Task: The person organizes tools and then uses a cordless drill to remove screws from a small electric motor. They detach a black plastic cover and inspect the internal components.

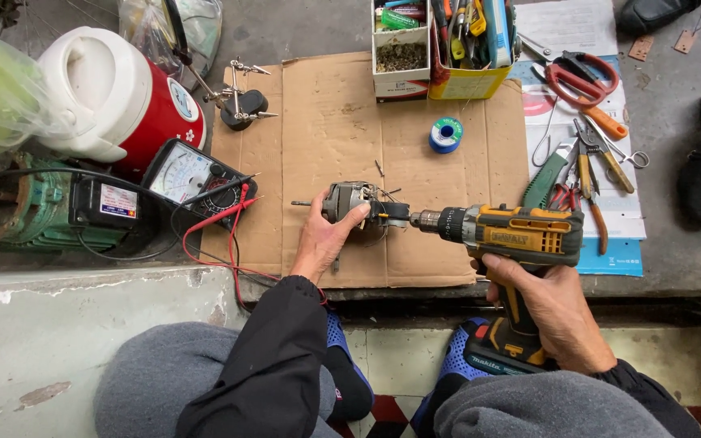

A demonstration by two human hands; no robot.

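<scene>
Small motor (349,200): on cardboard sheet (318,122), gripped by closed left hand (324,237). Cordless drill (503,235): clasped in right hand (547,304), long axis horizontal, chuck touching motor's right end.

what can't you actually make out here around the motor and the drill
Head view only:
- Drill tip: where the cordless drill meets the small motor is too small to tell what it engages.
- Motor's near side: covered by the left hand.
- Drill grip and trigger: hidden by the right hand.
- Green machine: cut off by the left edge.
</scene>
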